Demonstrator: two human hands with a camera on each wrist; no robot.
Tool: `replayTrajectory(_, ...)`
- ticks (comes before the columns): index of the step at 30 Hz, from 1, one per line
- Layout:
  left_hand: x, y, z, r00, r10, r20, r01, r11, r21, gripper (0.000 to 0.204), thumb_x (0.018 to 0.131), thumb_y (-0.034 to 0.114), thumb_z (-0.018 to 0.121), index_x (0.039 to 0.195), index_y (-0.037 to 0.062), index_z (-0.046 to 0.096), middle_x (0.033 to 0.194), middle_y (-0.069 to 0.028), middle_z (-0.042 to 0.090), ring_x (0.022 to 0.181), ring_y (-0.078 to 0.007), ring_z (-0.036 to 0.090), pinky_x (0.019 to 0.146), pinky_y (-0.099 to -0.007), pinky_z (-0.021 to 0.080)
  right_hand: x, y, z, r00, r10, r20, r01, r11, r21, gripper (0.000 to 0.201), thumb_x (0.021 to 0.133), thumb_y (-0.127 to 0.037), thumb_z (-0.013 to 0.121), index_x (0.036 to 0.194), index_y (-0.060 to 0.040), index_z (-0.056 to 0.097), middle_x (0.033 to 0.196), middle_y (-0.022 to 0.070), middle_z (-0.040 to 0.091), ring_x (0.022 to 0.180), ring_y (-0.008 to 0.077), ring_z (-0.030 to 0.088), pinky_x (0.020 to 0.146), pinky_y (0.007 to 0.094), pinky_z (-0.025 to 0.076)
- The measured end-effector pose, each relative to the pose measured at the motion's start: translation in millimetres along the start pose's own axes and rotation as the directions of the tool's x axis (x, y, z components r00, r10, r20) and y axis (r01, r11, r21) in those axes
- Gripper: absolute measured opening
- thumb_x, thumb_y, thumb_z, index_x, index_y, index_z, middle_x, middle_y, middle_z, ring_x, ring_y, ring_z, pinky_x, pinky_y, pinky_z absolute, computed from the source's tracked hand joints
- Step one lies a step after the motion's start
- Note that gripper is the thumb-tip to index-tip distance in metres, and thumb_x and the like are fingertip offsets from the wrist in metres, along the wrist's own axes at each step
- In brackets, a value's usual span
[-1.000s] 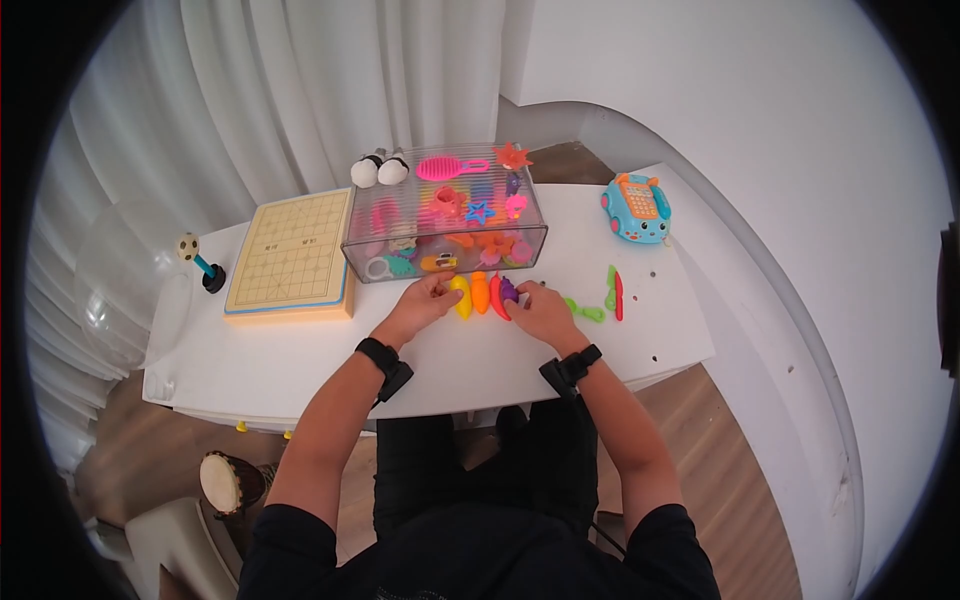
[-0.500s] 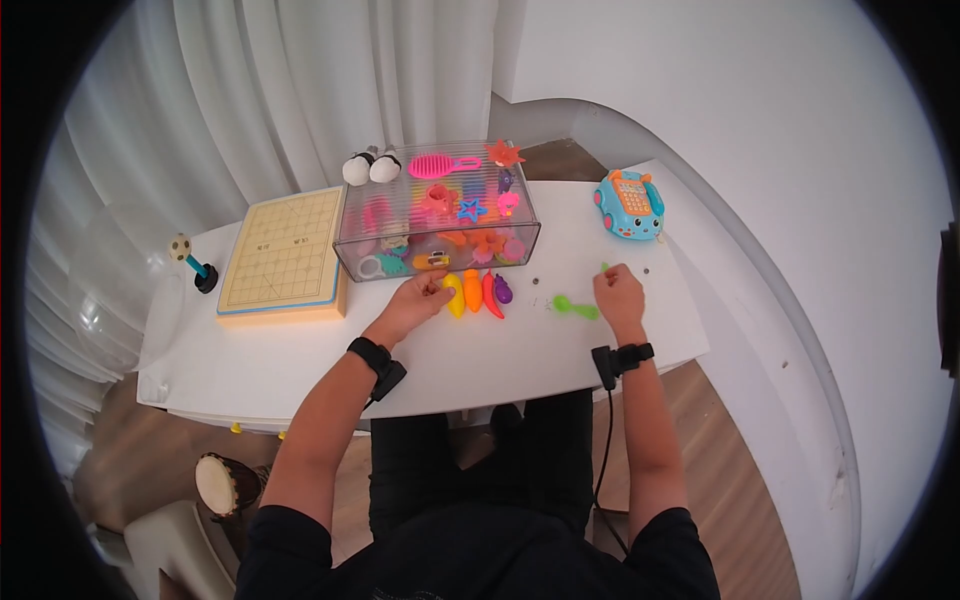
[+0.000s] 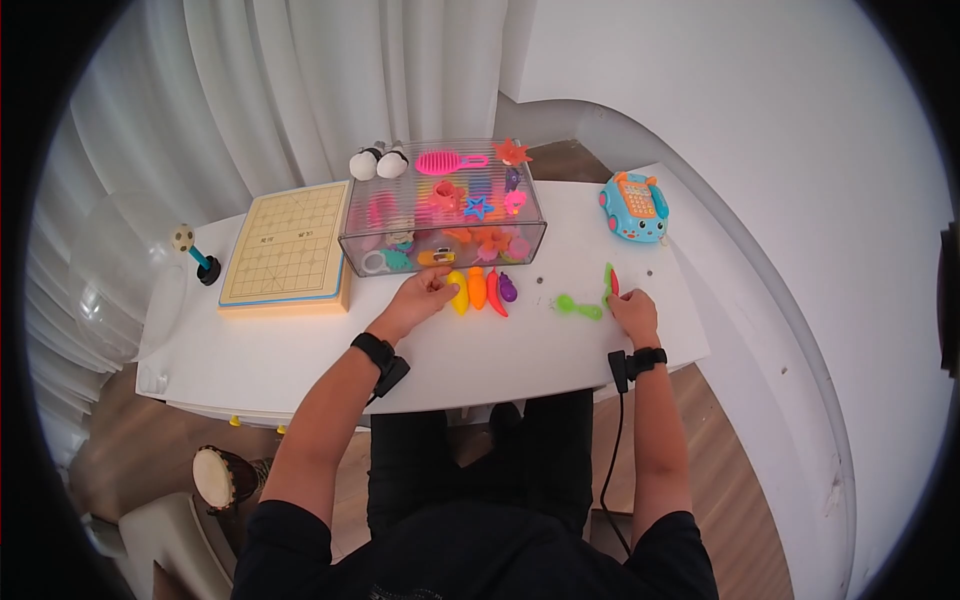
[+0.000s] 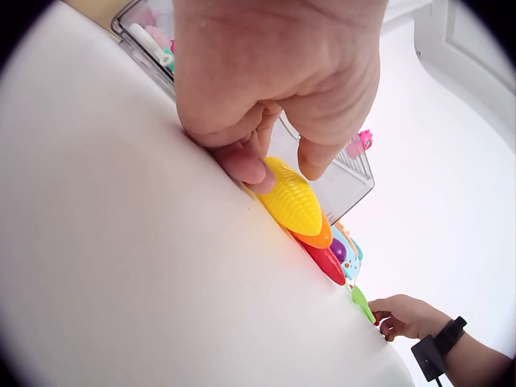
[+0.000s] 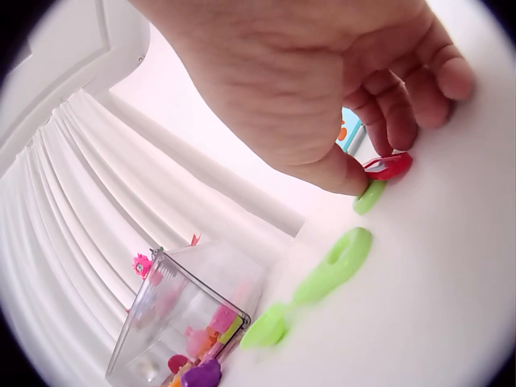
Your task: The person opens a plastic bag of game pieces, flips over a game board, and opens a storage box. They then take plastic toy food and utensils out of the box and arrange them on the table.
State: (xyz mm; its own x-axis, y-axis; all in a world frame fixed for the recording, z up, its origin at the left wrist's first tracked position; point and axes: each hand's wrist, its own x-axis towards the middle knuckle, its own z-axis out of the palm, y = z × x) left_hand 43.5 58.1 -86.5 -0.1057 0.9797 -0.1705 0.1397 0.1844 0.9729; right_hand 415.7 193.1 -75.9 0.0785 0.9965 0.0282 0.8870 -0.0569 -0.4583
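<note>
On the white table, my left hand (image 3: pixel 421 302) holds the yellow toy corn (image 4: pixel 292 203) lightly at one end between thumb and fingers. Right of the corn, an orange toy carrot (image 3: pixel 477 288), a red toy chili pepper (image 3: pixel 496 296) and a purple toy eggplant (image 3: pixel 509 289) lie side by side in a row. Farther right, my right hand (image 3: pixel 635 316) pinches a slim red plastic toy piece (image 5: pixel 393 167), its lower end hidden by the fingers. A slim light-green piece (image 5: pixel 370 198) lies alongside it, close to the thumb. A green toy spoon (image 3: pixel 578 307) rests on the table left of that hand.
A clear box (image 3: pixel 443 245) full of small toys stands behind the row, with a pink hairbrush (image 3: pixel 446 162) on its lid. A wooden board-game box (image 3: pixel 285 250) is at left, a ball on a stand (image 3: pixel 196 255) beyond it. A blue toy telephone (image 3: pixel 636 212) sits at back right.
My right hand has left the eggplant and moved right, to the red and green pieces. The eggplant now lies uncovered beside the chili pepper. My left hand has stayed at the corn.
</note>
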Motion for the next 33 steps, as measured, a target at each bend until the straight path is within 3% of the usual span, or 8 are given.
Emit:
replayTrajectory(18,1,-4,2,0.999,0.028,-0.020,-0.029,0.998,-0.047,0.052,0.091,0.021,0.063,0.132,-0.0031,0.043,0.077,0.0020,0.048,0.062,-0.0053,0.045,0.054,-0.0195,0.038,13,23,8,0.996,0.058,0.069,-0.075,0.960,0.270,0.040,0.072,-0.037,0.064,0.080,0.0023,0.067,0.079,0.0202,0.067,0.079,0.0336,0.066,0.075,0.0390,0.051)
replayTrajectory(20,1,-4,2,0.999,0.030,-0.021,-0.031,0.999,-0.045,0.051,0.091,0.021,0.063,0.132,-0.0029,0.043,0.078,0.0019,0.048,0.062,-0.0053,0.045,0.054,-0.0195,0.038,17,29,15,0.997,-0.055,-0.060,0.067,0.974,0.216,0.034,0.077,-0.031,0.064,0.077,0.0021,0.064,0.056,0.0084,0.060,0.045,0.0174,0.057,0.043,0.0301,0.044)
replayTrajectory(25,-2,-3,0,1.000,0.029,-0.007,-0.029,0.998,-0.052,0.055,0.089,0.027,0.064,0.133,-0.0017,0.045,0.086,-0.0001,0.051,0.073,-0.0075,0.049,0.063,-0.0211,0.043,11,19,16,0.989,-0.039,-0.141,0.086,0.932,0.352,0.027,0.080,-0.026,0.062,0.078,0.0008,0.062,0.058,0.0085,0.060,0.047,0.0144,0.056,0.044,0.0297,0.044)
replayTrajectory(27,-3,0,2,0.999,0.037,-0.013,-0.038,0.997,-0.063,0.054,0.091,0.024,0.063,0.133,-0.0028,0.043,0.081,0.0010,0.049,0.068,-0.0064,0.047,0.058,-0.0203,0.040,6,7,16,0.986,-0.020,-0.168,0.092,0.897,0.433,0.024,0.081,-0.023,0.062,0.079,0.0002,0.062,0.060,0.0086,0.060,0.048,0.0131,0.056,0.045,0.0293,0.045)
replayTrajectory(29,-4,3,2,0.999,0.044,-0.013,-0.045,0.996,-0.072,0.052,0.092,0.021,0.061,0.133,-0.0039,0.042,0.076,0.0022,0.048,0.062,-0.0052,0.045,0.054,-0.0196,0.037,3,-7,19,0.952,-0.200,-0.232,0.286,0.854,0.434,0.014,0.082,-0.016,0.061,0.082,-0.0014,0.061,0.064,0.0079,0.061,0.053,0.0116,0.057,0.049,0.0276,0.045)
replayTrajectory(30,-4,4,2,0.999,0.043,-0.011,-0.044,0.997,-0.065,0.052,0.092,0.021,0.061,0.133,-0.0041,0.042,0.076,0.0022,0.048,0.062,-0.0052,0.045,0.054,-0.0196,0.037,-1,-16,21,0.953,-0.197,-0.230,0.283,0.854,0.436,0.014,0.082,-0.016,0.061,0.082,-0.0014,0.061,0.064,0.0079,0.061,0.053,0.0116,0.057,0.049,0.0276,0.045)
replayTrajectory(32,-3,3,2,0.999,0.040,-0.007,-0.041,0.998,-0.055,0.052,0.092,0.021,0.061,0.133,-0.0043,0.042,0.076,0.0021,0.048,0.061,-0.0052,0.045,0.053,-0.0196,0.037,-22,-48,13,0.881,-0.423,-0.210,0.472,0.764,0.441,0.017,0.078,-0.020,0.064,0.082,-0.0033,0.060,0.069,0.0116,0.064,0.065,0.0230,0.065,0.063,0.0333,0.050)
replayTrajectory(33,-1,1,2,0.999,0.035,-0.010,-0.035,0.998,-0.051,0.052,0.092,0.021,0.061,0.133,-0.0043,0.042,0.076,0.0022,0.048,0.061,-0.0051,0.045,0.053,-0.0196,0.037,-32,-60,11,0.882,-0.421,-0.210,0.470,0.764,0.442,0.017,0.078,-0.020,0.064,0.082,-0.0033,0.060,0.069,0.0116,0.064,0.065,0.0230,0.065,0.063,0.0333,0.050)
